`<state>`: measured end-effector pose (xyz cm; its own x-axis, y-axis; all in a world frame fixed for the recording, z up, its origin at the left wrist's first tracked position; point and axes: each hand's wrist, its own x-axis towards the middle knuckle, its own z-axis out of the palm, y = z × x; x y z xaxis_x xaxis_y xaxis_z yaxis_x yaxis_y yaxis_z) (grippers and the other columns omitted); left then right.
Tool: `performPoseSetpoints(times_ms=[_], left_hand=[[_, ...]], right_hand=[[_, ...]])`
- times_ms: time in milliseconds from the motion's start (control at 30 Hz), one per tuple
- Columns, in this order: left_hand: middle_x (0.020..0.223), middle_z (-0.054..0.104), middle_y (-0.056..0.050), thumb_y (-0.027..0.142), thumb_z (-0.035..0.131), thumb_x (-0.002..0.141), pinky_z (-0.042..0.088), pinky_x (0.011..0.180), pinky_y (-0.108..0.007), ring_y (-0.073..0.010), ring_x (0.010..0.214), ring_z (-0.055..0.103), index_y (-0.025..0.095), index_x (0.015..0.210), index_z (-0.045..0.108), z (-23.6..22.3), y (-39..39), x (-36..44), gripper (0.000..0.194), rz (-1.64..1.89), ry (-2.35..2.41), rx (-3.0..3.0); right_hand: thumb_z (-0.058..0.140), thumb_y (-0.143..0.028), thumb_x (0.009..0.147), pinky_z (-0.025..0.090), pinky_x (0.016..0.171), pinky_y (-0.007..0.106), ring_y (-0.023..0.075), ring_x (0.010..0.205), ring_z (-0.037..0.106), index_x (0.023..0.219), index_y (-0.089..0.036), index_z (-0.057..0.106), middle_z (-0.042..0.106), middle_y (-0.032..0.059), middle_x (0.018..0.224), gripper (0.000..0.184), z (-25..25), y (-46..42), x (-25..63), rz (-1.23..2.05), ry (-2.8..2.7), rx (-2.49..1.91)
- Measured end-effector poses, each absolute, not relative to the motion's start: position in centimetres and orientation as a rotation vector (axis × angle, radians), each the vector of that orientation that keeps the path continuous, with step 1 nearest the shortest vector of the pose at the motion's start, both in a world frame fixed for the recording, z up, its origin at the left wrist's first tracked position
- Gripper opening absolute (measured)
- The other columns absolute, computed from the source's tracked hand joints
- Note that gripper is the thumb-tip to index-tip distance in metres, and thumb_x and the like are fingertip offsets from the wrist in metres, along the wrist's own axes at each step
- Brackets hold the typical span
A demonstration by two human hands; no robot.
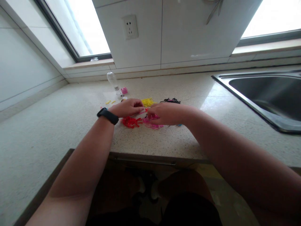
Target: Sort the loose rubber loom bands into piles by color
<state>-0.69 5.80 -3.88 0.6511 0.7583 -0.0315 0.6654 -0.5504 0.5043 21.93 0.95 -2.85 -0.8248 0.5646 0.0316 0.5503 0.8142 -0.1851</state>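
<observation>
My left hand, with a dark band on its wrist, is over the counter with thumb and fingers pressed together. Whatever it pinches is too small to name. Facing it from the right, my right hand has its fingers curled down by a pink pile of small elastic bands; what they grip is hidden. A red pile of bands lies just below my left hand. Behind the hands are a yellow pile and a black pile. A small red piece shows between the hands.
A clear plastic bottle lies toward the back left, near a pink cap-like piece. Several loose yellow bits lie left of my hands. A steel sink is set into the counter at right. A tiled wall with a socket stands behind.
</observation>
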Motion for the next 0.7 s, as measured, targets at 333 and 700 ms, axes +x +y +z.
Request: performPoseSetpoints(times_ms=[333, 700], left_hand=[[0.069, 0.059, 0.000, 0.042, 0.054, 0.092, 0.037, 0.055, -0.025, -0.0107, 0.057, 0.048, 0.014, 0.091, 0.064, -4.00, 5.71, -0.67, 0.030, 0.268, 1.111, 2.333], [0.067, 0.059, -0.001, 0.040, 0.052, 0.094, 0.036, 0.053, -0.024, -0.0107, 0.056, 0.051, 0.016, 0.090, 0.063, -4.06, 5.84, -0.73, 0.027, 0.284, 1.124, 2.334]], right_hand=[[0.055, -0.035, 0.091, 0.044, 0.081, 0.036, 0.0214, 0.087, 0.061, 0.103, -0.018, 0.070, 0.069, 0.0092, 0.102, 0.026, -2.67, 0.72, 21.99, 0.269, -2.920, -0.903], [0.053, -0.039, 0.093, 0.044, 0.077, 0.035, 0.0204, 0.083, 0.061, 0.103, -0.017, 0.070, 0.069, 0.0096, 0.100, 0.030, -2.68, 0.71, 22.00, 0.230, -2.933, -0.899]])
